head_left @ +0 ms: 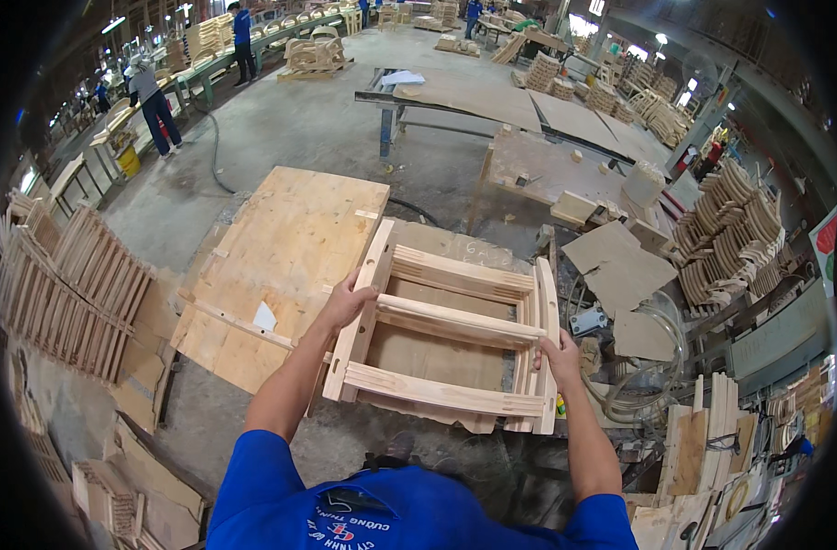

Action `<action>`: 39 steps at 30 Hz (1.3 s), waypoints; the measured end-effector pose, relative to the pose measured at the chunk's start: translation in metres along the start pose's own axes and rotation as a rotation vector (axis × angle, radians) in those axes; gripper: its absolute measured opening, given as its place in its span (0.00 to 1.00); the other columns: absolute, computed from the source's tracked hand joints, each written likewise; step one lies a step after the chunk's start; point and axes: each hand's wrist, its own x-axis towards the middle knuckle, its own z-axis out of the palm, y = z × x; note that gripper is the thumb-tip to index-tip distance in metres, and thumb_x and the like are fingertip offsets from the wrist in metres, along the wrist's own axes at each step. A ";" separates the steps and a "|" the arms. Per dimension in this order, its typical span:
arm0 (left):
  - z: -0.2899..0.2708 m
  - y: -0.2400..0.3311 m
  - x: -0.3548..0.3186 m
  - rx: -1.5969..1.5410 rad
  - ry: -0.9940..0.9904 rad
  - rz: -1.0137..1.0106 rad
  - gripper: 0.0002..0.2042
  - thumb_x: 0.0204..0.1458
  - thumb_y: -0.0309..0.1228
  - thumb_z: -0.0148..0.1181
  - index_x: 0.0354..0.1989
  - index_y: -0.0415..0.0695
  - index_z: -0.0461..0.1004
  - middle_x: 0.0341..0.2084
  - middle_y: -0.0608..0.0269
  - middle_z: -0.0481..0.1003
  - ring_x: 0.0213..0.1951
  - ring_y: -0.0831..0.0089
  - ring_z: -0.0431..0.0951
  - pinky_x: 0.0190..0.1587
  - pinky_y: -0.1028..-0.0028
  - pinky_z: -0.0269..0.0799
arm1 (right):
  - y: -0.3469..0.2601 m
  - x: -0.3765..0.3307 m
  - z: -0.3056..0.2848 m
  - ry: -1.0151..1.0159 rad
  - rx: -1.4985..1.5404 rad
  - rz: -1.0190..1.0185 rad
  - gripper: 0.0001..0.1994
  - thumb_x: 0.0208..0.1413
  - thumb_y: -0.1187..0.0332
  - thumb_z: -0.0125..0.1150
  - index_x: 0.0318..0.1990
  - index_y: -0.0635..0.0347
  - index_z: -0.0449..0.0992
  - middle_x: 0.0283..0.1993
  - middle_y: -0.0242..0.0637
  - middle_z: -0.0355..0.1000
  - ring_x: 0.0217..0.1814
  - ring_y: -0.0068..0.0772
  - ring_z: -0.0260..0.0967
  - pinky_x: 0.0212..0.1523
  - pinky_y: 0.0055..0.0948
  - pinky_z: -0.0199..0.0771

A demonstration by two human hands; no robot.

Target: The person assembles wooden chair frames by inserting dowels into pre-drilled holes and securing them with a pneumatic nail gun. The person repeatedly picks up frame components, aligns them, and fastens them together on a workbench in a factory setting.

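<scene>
Between both my hands is a pale, unfinished wooden frame point(446, 387), with two long side pieces joined by curved crosspieces. Near the middle of the left side piece, my left hand point(348, 301) is closed around the wood. My right hand point(560, 359) grips the right side piece a little nearer to me, its fingers partly hidden behind the wood. Slots and small holes show in the side pieces. Brown cardboard point(437, 356) is visible beneath the frame through its openings.
A plywood board point(299, 220) with a white scrap point(264, 316) lies to the left. Stacks of slatted wood parts point(70, 289) and curved parts point(730, 229) flank me. A coiled hose point(671, 353) lies right, a worktable point(473, 99) stands ahead. Another person point(153, 101) stands far left.
</scene>
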 end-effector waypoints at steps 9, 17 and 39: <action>0.020 -0.021 0.011 0.277 0.106 0.015 0.39 0.59 0.23 0.61 0.80 0.34 0.55 0.63 0.52 0.76 0.58 0.71 0.78 0.61 0.73 0.73 | 0.037 0.015 -0.009 0.382 -0.934 -0.478 0.17 0.56 0.57 0.67 0.44 0.63 0.82 0.38 0.53 0.78 0.41 0.58 0.77 0.46 0.51 0.78; 0.010 -0.025 0.018 0.327 0.102 0.068 0.37 0.58 0.26 0.60 0.78 0.35 0.60 0.46 0.57 0.82 0.38 0.76 0.79 0.45 0.73 0.78 | 0.031 0.021 -0.003 0.344 -1.102 -0.401 0.19 0.58 0.55 0.66 0.44 0.63 0.81 0.42 0.58 0.79 0.47 0.65 0.78 0.49 0.55 0.78; 0.017 -0.019 0.028 0.256 0.005 0.021 0.31 0.58 0.16 0.52 0.74 0.36 0.66 0.42 0.69 0.77 0.36 0.83 0.72 0.42 0.76 0.71 | 0.016 0.026 -0.009 0.264 -1.121 -0.052 0.23 0.61 0.49 0.66 0.49 0.62 0.80 0.44 0.60 0.83 0.50 0.65 0.81 0.53 0.57 0.79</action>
